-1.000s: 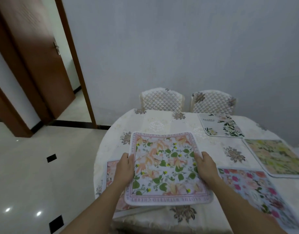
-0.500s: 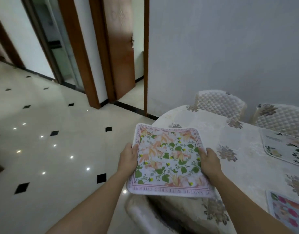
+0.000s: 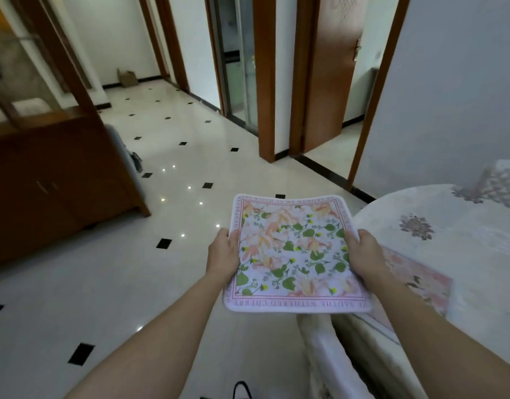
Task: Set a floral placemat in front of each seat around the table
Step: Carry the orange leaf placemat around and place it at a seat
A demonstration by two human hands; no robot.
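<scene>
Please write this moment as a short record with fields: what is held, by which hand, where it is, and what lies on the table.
held: floral placemat, flat, pattern up
left grip: left hand holds its left edge, thumb on top
right grip: right hand holds its right edge, thumb on top
position: in the air, mostly over the floor, beside the table
on table: pink placemat, flat near the edge
seat nearby: chair with a pale cover, at the table's near side
state: floral placemat not yet set down
</scene>
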